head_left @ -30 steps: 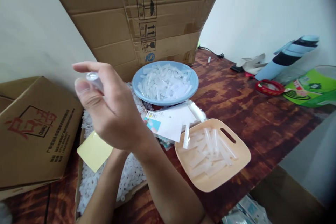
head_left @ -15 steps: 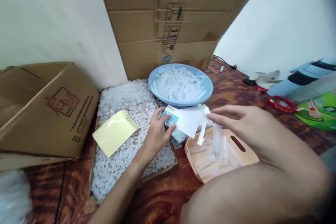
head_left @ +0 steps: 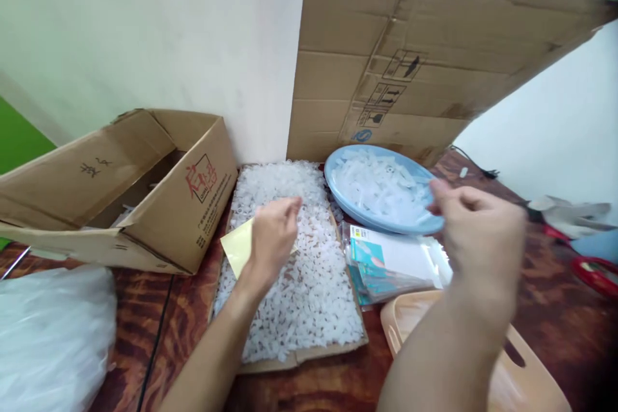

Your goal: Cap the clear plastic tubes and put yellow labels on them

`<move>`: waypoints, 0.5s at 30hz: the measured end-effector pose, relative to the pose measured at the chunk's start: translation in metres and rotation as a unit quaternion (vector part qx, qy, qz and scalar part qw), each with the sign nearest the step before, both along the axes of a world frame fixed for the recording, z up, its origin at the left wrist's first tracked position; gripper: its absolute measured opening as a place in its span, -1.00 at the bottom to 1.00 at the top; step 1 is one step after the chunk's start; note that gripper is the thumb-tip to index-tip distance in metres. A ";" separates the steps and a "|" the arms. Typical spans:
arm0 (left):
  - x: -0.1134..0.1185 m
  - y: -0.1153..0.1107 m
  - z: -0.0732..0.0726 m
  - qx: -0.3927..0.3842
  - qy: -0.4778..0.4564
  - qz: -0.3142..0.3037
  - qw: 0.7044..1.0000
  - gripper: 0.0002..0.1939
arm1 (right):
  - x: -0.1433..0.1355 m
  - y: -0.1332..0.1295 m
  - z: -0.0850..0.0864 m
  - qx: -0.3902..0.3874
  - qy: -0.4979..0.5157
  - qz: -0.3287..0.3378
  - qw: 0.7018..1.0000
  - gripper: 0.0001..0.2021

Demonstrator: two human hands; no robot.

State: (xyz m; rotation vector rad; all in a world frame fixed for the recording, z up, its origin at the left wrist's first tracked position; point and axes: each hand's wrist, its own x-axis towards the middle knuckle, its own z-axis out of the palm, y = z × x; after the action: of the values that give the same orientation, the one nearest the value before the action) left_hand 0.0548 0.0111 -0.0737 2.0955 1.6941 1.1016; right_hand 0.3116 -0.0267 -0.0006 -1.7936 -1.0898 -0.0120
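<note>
My left hand (head_left: 274,232) is closed above the shallow cardboard tray (head_left: 302,355) of small translucent white plastic pieces (head_left: 309,277). It partly covers a yellow sheet (head_left: 236,246) lying on those pieces; anything in its fingers is hidden. My right hand (head_left: 483,232), smeared by motion, hovers with curled fingers at the right rim of the blue basin (head_left: 386,222). Whatever it pinches cannot be made out. Clear strips (head_left: 376,180) fill the basin. Below it lies a stack of clear packets with white and teal cards (head_left: 386,261). My right forearm hides part of a peach plastic basket (head_left: 535,367).
An open cardboard box (head_left: 168,199) stands on the left, with a white plastic bag (head_left: 58,335) before it. A large cardboard sheet (head_left: 434,58) leans at the back. A red ring-shaped object (head_left: 591,277) and a black cable (head_left: 476,164) lie right on the wooden surface (head_left: 290,393).
My view has swung left. My left hand has let go of the card packet and moved over the yellow sheet. My right hand has left the basket area and risen beside the basin.
</note>
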 end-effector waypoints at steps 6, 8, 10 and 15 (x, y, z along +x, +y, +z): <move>-0.066 0.023 0.000 -0.007 -0.029 0.054 0.998 -0.63 | -0.010 0.065 -0.059 -0.231 -0.086 0.060 0.967 -0.61; -0.074 0.025 -0.004 -0.015 0.004 0.044 0.999 -0.66 | -0.018 0.075 -0.071 -0.301 -0.098 0.062 0.947 -0.50; -0.077 0.025 -0.007 -0.065 0.071 0.052 0.994 -0.54 | -0.024 0.083 -0.077 -0.323 -0.101 0.066 0.939 -0.44; -0.076 0.021 -0.012 -0.181 0.164 0.011 0.969 -0.57 | -0.018 0.113 -0.075 -0.356 -0.115 0.066 0.925 -0.48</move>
State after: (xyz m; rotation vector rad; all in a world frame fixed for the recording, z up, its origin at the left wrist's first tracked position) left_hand -0.0210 0.0321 -0.0858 2.0999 1.8925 0.4133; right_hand 0.2932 0.0862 -0.0756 -2.3977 -1.5117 0.2981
